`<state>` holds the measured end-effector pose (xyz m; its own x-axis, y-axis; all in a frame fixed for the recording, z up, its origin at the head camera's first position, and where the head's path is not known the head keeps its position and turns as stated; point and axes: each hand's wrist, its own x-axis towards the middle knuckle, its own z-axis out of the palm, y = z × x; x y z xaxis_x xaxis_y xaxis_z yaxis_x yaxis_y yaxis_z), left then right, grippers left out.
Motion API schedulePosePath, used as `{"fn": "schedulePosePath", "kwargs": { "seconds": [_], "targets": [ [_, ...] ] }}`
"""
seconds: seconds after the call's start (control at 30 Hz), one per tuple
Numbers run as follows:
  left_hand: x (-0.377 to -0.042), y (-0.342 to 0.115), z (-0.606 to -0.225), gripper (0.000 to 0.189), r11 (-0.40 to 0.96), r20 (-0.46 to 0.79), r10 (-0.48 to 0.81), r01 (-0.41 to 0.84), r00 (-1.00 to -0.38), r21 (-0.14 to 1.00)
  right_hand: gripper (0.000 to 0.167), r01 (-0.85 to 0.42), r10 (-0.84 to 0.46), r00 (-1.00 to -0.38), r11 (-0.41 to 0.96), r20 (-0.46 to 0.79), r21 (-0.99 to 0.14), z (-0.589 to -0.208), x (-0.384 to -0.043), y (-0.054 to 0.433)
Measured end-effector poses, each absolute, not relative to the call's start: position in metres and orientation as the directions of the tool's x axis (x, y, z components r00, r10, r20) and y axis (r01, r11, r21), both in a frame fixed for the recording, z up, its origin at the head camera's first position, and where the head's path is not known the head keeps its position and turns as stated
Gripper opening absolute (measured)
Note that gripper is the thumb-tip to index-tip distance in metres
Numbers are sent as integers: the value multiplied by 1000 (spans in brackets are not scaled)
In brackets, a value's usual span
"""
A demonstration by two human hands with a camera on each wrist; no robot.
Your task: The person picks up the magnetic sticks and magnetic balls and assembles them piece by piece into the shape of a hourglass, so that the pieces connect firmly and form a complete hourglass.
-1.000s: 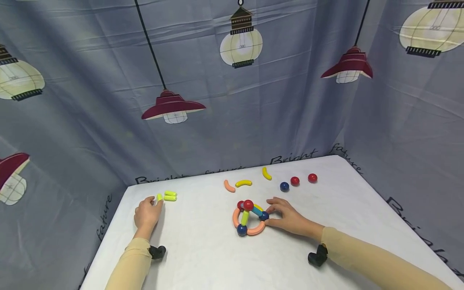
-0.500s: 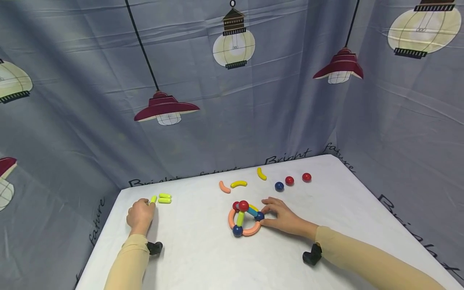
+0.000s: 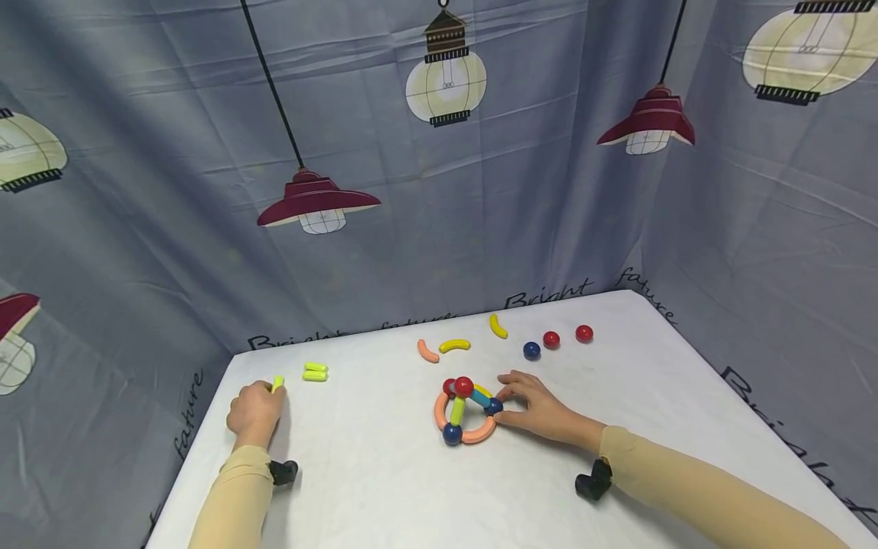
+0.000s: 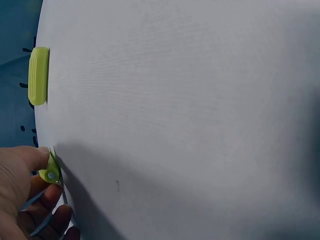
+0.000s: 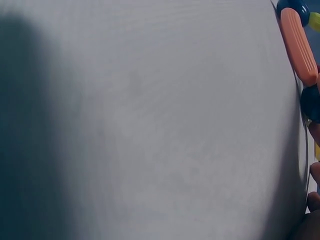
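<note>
In the head view my left hand (image 3: pixel 255 413) is at the left of the table, pinching a yellow-green magnetic rod (image 3: pixel 277 383) between thumb and fingers. The left wrist view shows the rod's round end (image 4: pixel 51 174) just past the thumb. Two more yellow-green rods (image 3: pixel 315 371) lie side by side to its right. Mid-table stands a magnetic-rod structure: a ring of curved coral rods (image 3: pixel 478 434) and a yellow one, with upright green (image 3: pixel 457 412) and blue rods meeting at a red ball (image 3: pixel 463 386). My right hand (image 3: pixel 538 409) holds the structure's right-hand blue ball (image 3: pixel 493 406) between thumb and fingers.
Toward the back lie a curved coral rod (image 3: pixel 427 351) and two curved yellow rods (image 3: pixel 455 346). A loose blue ball (image 3: pixel 531 351) and two red balls (image 3: pixel 552 340) sit at the back right. A patterned grey curtain (image 3: pixel 425 252) hangs behind the white table (image 3: pixel 384 488).
My left hand has drawn the yellow-green rod left and slightly nearer, away from the other two. My right hand stays at the structure's blue ball. The head view has shifted a little.
</note>
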<state>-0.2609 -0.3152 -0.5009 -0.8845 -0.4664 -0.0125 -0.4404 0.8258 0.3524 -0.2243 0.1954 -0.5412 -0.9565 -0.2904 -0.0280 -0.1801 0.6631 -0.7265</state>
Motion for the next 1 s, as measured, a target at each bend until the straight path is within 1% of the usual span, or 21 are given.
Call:
{"fn": "schedulePosePath", "kwargs": {
  "seconds": [0.1,0.2,0.3,0.43,0.57,0.63,0.73,0.83,1.0],
  "targets": [
    [-259,-316,-503,39,823,-2,-469,-437,-883,363,26,-178,-292,-956,661,-32,-729,-543,-224,195],
    [-257,-315,-507,38,803,29,-485,-432,-874,411,26,-176,-295,-955,660,-37,-730,-544,-224,195],
    [-257,-311,-508,39,766,79,-492,-387,-867,514,25,-172,-291,-956,666,-41,-726,-545,-224,195],
    [-260,-295,-500,42,707,143,-445,-249,-884,662,24,-170,-285,-958,669,-38,-724,-543,-224,197],
    [-262,-269,-491,43,614,141,-343,-108,-929,782,24,-181,-293,-956,657,-27,-732,-542,-224,199],
    [-262,-252,-487,43,571,131,-277,-53,-952,819,23,-186,-297,-954,654,-24,-734,-542,-225,199],
    [-260,-226,-482,44,528,126,-166,20,-978,849,23,-190,-298,-954,655,-19,-731,-544,-226,199],
    [-255,-200,-478,44,490,125,-71,75,-990,868,23,-190,-296,-955,662,-20,-725,-544,-226,198],
    [-244,-163,-475,40,386,110,51,121,-993,914,23,-185,-300,-954,657,-28,-731,-542,-226,197]
  ]
}}
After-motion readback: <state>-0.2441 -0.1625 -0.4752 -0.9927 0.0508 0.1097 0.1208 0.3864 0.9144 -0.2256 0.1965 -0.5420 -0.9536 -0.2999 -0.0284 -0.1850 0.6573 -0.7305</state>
